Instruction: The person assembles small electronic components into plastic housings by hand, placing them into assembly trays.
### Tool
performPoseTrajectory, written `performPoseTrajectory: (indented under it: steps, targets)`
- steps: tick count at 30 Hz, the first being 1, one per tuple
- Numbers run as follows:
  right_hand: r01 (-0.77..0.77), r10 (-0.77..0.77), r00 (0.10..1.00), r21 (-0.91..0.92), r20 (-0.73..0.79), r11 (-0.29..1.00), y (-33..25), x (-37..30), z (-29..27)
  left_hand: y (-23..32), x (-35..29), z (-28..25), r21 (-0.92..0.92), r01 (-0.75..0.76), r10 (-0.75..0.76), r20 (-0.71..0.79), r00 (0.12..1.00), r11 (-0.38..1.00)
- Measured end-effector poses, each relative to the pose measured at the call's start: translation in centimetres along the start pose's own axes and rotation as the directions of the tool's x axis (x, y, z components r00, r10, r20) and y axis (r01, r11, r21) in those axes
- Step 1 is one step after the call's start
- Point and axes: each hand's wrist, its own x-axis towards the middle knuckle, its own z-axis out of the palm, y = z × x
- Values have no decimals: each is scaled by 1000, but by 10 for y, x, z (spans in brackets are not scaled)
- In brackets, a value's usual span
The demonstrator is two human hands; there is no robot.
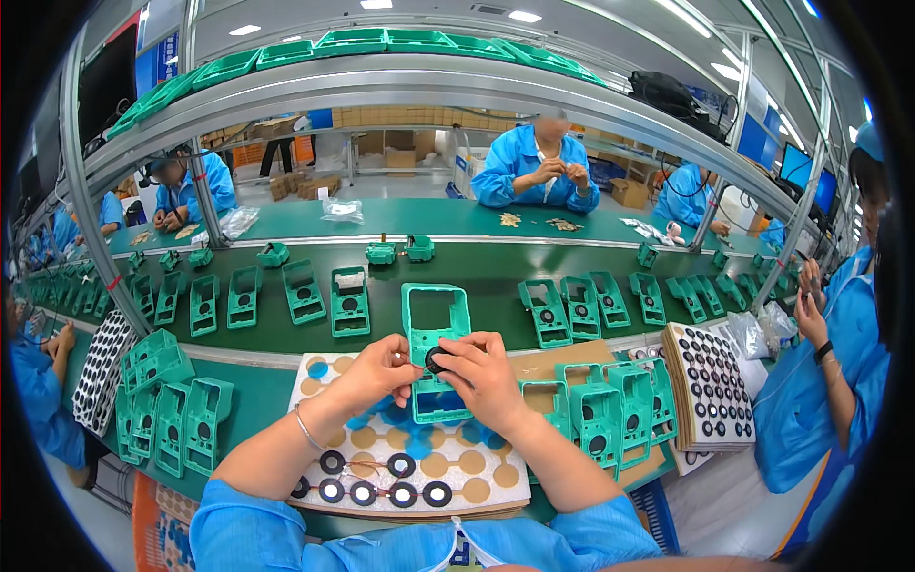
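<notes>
A green plastic housing (pixel 434 307) with a rectangular opening stands upright before me, between both hands. My right hand (pixel 484 374) has closed fingers on a black round speaker (pixel 434 359) at the middle of the housing. Beside the housing's left edge, my left hand (pixel 383 367) is closed, fingertips pinched together; what they hold is hidden. Beneath my hands lies a white foam tray (pixel 335 393) with round brown recesses. Several black ring-shaped speakers (pixel 362 493) with white centres and thin red wires sit in its near part. Blue round film pieces (pixel 417 442) are scattered on it.
Green housings stand grouped at left (pixel 172 429) and right (pixel 600 424). More line the dark green conveyor (pixel 381 324). Stacked speaker trays (pixel 710 386) stand right, another tray (pixel 103 367) left. A metal shelf (pixel 429 81) crosses overhead. Co-workers (pixel 538 167) sit opposite; another person (pixel 824 334) stands right.
</notes>
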Motion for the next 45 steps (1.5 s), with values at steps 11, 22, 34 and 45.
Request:
performPoseTrajectory:
  steps: [11, 22, 34, 45]
  targets:
    - [20, -20, 1000, 2, 16, 1000, -1, 2, 4, 0, -6, -3, -77, -41, 44, 35, 998, 996]
    - [12, -16, 998, -53, -59, 999, 2, -5, 14, -5, -4, 3, -149, -113, 107, -48, 993, 982]
    - [-578, 563, 771, 697, 296, 425, 19, -9, -1, -13, -6, 32, 169, -326, 347, -114, 931, 930]
    - [-600, 602, 762, 611, 238, 517, 17, -9, 7, -22, 4, 11, 100, -219, 226, -72, 971, 971]
